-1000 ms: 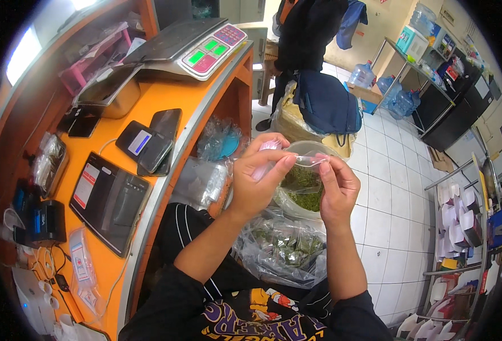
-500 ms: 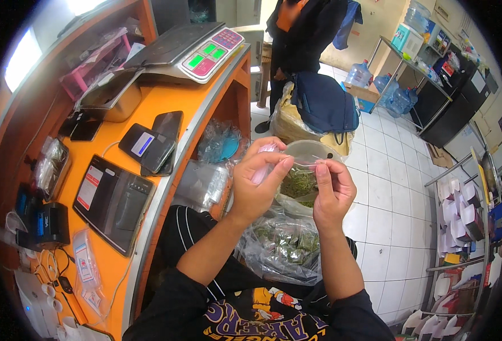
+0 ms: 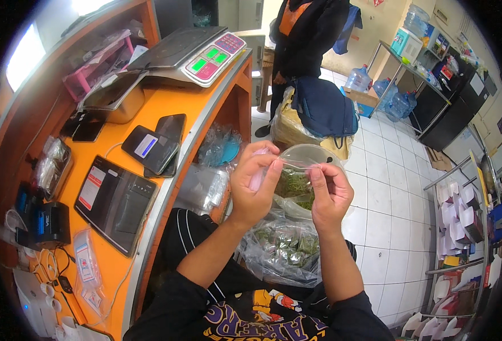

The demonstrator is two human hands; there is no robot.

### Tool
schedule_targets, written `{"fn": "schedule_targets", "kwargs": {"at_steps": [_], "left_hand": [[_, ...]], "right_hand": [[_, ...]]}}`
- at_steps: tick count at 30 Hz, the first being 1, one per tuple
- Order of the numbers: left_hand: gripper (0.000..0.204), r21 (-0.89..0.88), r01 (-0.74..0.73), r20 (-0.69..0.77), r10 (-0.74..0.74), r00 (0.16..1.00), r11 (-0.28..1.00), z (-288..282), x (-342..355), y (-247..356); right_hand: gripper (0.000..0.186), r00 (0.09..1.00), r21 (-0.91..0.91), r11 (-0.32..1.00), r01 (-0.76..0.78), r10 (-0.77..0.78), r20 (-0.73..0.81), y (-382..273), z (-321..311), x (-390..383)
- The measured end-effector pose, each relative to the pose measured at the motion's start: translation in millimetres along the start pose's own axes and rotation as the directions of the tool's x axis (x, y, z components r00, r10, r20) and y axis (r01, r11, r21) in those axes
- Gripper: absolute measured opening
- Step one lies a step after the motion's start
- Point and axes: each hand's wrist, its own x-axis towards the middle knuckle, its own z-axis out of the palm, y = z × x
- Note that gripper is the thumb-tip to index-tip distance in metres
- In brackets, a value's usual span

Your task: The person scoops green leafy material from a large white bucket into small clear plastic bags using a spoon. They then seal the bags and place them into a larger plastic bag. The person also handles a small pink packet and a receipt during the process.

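Note:
My left hand [image 3: 254, 184] and my right hand [image 3: 329, 195] both pinch the top edge of a small clear plastic bag [image 3: 296, 184] with green leafy herbs inside, held up in front of my chest. The thumbs and forefingers press along the bag's mouth. Below them on my lap lies a larger clear bag [image 3: 282, 250] filled with several small packs of the same greens.
An orange counter [image 3: 120, 187] runs along my left with a weighing scale [image 3: 191, 51], a phone [image 3: 148, 148], a black tablet-like device [image 3: 114, 202] and cables. More clear bags [image 3: 205, 184] lie under its edge. A person in dark clothes [image 3: 305, 34] stands ahead by a blue bag [image 3: 325, 108]; water bottles [image 3: 390, 94] on white tiles.
Both hands stay pinched on the small bag's top; the fingers have shifted slightly along its mouth. The person ahead has shifted a little.

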Motion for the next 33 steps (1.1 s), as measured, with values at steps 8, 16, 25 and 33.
{"fn": "schedule_targets", "kwargs": {"at_steps": [8,16,25,33], "left_hand": [[0.005,-0.014,0.036,-0.059,-0.037,0.998,0.999,3,-3,1],[0.013,-0.116,0.060,0.028,-0.057,0.998,0.991,6,-7,3],[0.009,-0.119,0.025,-0.013,-0.026,1.000,0.993,10,-10,7],[0.007,-0.183,0.043,-0.027,-0.048,0.998,0.982,5,-9,2]], "right_hand": [[0.008,0.998,0.116,0.992,-0.057,0.055,0.020,-3,12,1],[0.008,0.994,0.193,0.980,-0.048,0.028,0.104,-2,21,1],[0.006,0.998,0.148,0.988,0.038,-0.046,0.049,4,27,-5],[0.008,0.994,0.124,0.992,-0.028,0.014,0.106,-3,25,-2]]}}
